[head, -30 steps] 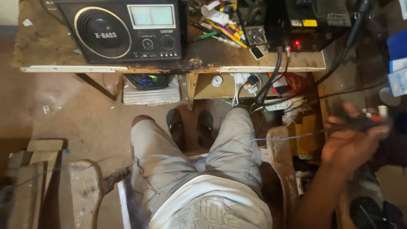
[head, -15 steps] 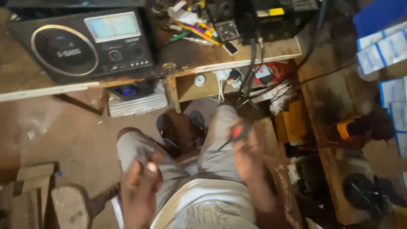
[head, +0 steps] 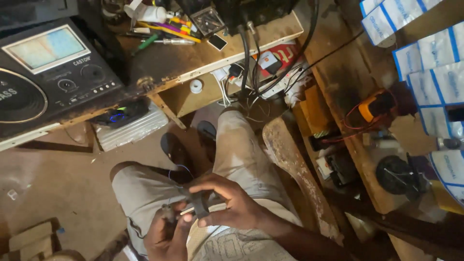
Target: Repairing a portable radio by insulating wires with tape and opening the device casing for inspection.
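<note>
Head view, looking down onto the seated person's lap, with the wooden bench (head: 159, 63) as landmark. Below the bench's front edge and well apart from it, both hands meet over the pale trousers (head: 241, 154). Right hand (head: 227, 200): fingers curled closed around a small dark tool (head: 199, 204) (its exact kind cannot be told), thumb pressed on top. Left hand (head: 166, 232): fingers closed, pinching a small dark part (head: 168, 211) just beside the tool; a thin blue wire (head: 175, 170) loops up from it toward the bench. On the bench, left: a large black radio (head: 48, 72) with a pale display. On the bench, rear centre: screwdrivers and pens (head: 166, 34) in a heap. Under the bench: a ribbed silver box (head: 133, 128) and dark sandals (head: 176, 147) on the floor. Right of the bench: black cables (head: 246, 53) hanging down, an orange meter (head: 374, 106), white-and-blue packets (head: 430, 72).
</note>
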